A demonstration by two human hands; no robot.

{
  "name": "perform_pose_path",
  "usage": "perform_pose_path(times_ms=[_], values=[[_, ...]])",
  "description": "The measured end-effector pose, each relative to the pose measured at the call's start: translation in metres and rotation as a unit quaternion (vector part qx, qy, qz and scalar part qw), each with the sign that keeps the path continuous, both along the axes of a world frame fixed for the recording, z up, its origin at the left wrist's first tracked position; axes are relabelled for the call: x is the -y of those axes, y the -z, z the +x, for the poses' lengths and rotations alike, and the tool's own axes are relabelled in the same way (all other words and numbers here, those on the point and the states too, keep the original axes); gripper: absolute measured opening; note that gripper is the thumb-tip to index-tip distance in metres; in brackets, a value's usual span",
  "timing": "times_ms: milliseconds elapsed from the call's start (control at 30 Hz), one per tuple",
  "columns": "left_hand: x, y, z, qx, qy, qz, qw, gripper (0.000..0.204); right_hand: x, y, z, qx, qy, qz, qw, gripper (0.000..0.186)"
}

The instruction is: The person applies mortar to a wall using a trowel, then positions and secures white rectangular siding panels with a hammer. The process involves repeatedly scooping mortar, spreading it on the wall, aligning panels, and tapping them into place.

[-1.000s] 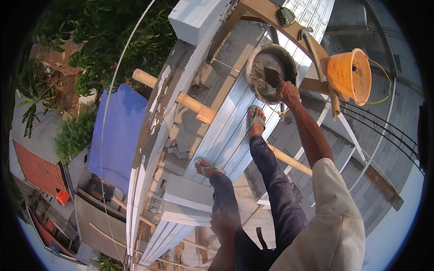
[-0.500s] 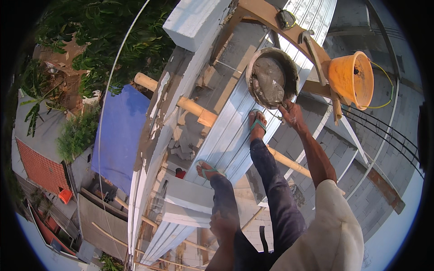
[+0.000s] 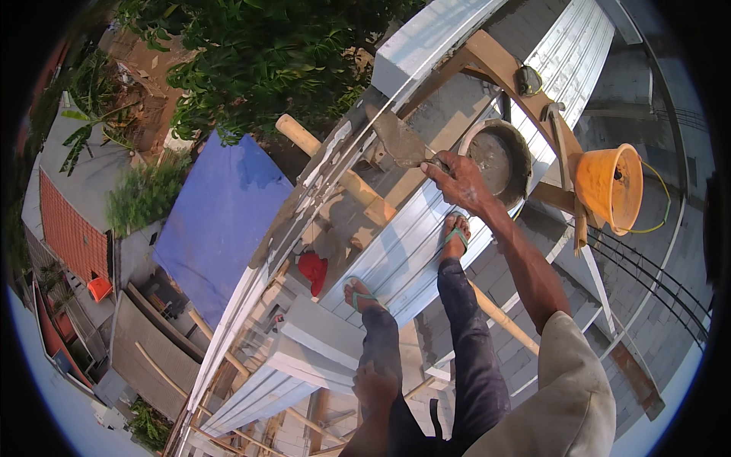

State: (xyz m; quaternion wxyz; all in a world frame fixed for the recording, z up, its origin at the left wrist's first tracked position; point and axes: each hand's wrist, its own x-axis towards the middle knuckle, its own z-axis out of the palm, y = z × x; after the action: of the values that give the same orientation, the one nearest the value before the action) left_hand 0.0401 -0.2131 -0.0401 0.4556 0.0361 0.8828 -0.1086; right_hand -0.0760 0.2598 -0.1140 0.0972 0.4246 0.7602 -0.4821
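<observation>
One mortar bucket (image 3: 521,158) stands between your right hand (image 3: 459,180), gripping a trowel (image 3: 401,142), and an orange bucket (image 3: 591,184); whether your left hand (image 3: 375,386) grips is unclear.

Head-worn fisheye, single view, facing steeply down. Range: standing height above ribbed metal deck (image 3: 407,255), long edges slanting.
</observation>
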Motion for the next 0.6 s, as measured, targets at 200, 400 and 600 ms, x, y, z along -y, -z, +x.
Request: perform_pose_path(times_ms=[200,400,600], values=[[0.001,-0.002,-0.003,-0.005,-0.013,0.004,1.0,0.054,-0.05,0.009,-0.042,0.032,0.038,-0.086,0.995,0.045],[0.0,-0.004,-0.003,-0.005,-0.029,0.003,1.0,0.054,-0.078,-0.04,-0.05,-0.032,0.069,-0.191,0.979,0.035],[-0.003,-0.005,-0.004,0.001,-0.034,0.001,0.999,0.054,-0.104,-0.071,-0.025,-0.12,0.082,-0.281,0.949,0.034]])
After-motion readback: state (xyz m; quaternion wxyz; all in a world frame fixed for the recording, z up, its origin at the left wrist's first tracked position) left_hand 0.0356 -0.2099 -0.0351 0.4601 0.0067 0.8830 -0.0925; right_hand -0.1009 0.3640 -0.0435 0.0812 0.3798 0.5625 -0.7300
